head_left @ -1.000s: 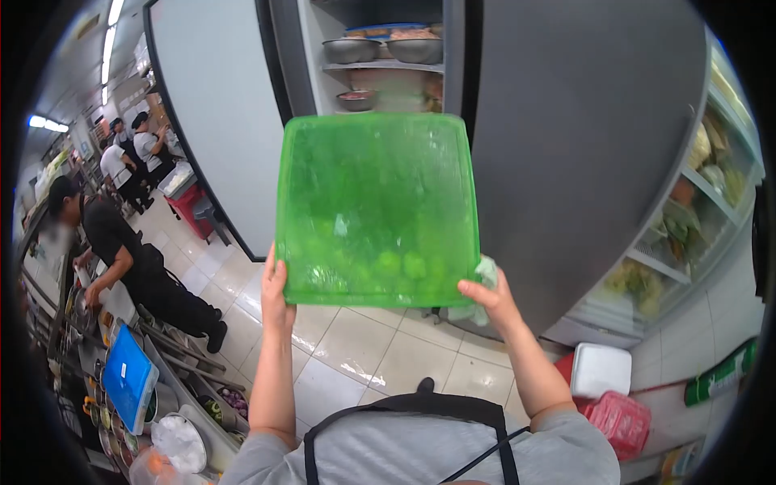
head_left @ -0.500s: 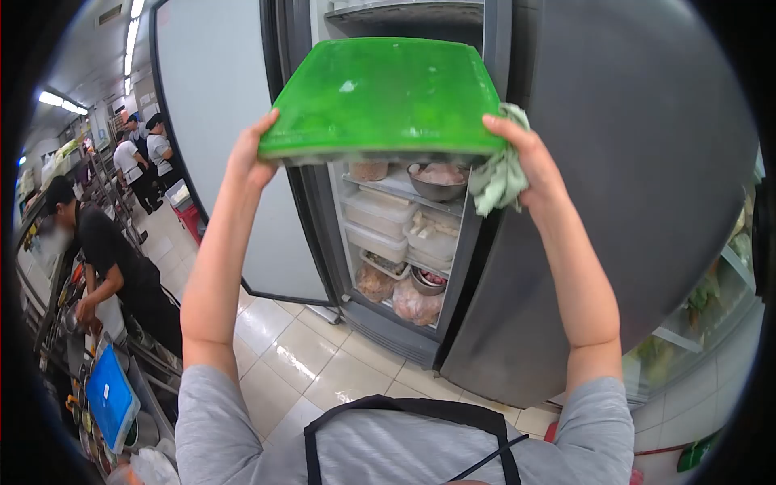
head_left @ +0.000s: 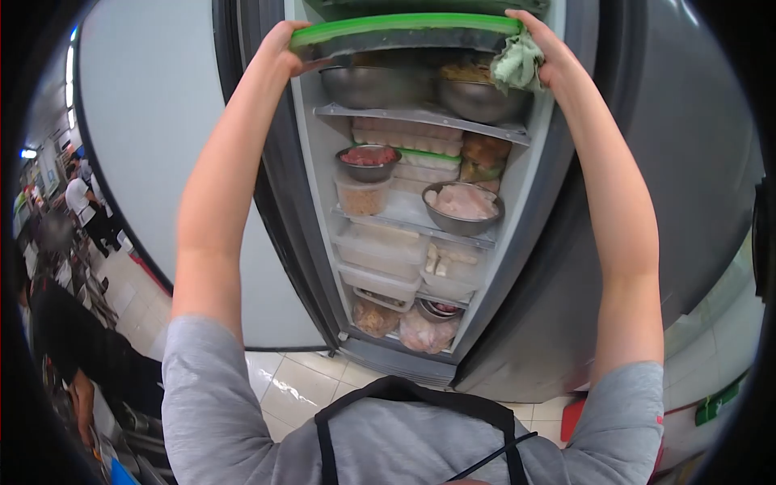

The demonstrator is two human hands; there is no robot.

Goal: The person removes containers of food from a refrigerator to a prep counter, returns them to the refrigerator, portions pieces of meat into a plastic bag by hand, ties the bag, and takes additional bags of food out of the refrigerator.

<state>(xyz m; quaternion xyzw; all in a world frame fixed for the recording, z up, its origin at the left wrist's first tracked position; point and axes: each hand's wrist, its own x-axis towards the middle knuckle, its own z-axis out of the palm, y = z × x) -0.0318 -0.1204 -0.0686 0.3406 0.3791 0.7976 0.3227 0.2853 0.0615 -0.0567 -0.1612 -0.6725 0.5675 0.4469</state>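
A wide container with a green lid [head_left: 404,26] is held up at the top of the open refrigerator, its dark lower side facing me. My left hand [head_left: 284,47] grips its left end, thumb near the lid's edge. At the opposite end my right hand [head_left: 546,47] is closed on the container and also on a crumpled pale green cloth [head_left: 517,63], which hangs below the lid. Just under the container, a steel bowl [head_left: 356,87] and a second steel bowl with yellowish food [head_left: 481,97] stand on a shelf [head_left: 420,121]. The container partly hides them.
Lower shelves hold a bowl of red meat [head_left: 370,158], a bowl of pale meat [head_left: 461,202], plastic tubs [head_left: 376,246] and bagged food [head_left: 424,330]. The refrigerator door [head_left: 162,162] stands open on the left. A person in black [head_left: 89,347] works at the left counter.
The green-lidded container has gone up and tilted from showing its lid top to nearly edge-on, moving closer to the refrigerator's upper part. Both arms reach higher, and more shelves show.
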